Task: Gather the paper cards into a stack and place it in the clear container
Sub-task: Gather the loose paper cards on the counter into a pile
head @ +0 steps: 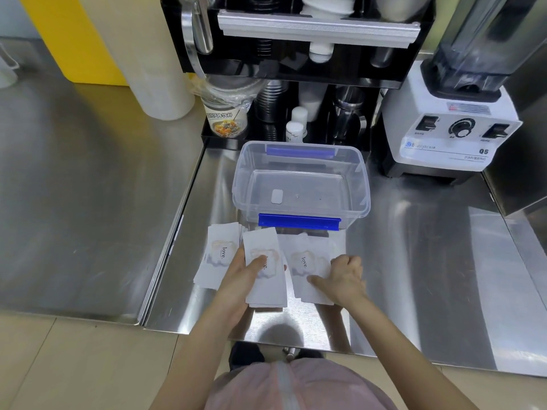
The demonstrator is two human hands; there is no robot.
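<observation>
Cards (302, 261) printed "love." lie spread in overlapping piles on the steel surface (414, 261), near its front edge, just in front of the clear container (359, 184). Left hand (251, 272) closed on a middle bunch, thumb on top, fingers under; that bunch is tilted up off the surface. Right hand (343, 278) curled, fingers pressing down on the right pile, thumb laid flat on a card; no card lifted. A third pile lies further left, untouched. Container open, blue latches (299, 221) front and back, only a small white tag (277, 197) inside. Behind it: black cup rack (296, 69). Blender (455, 125) at the back right.
</observation>
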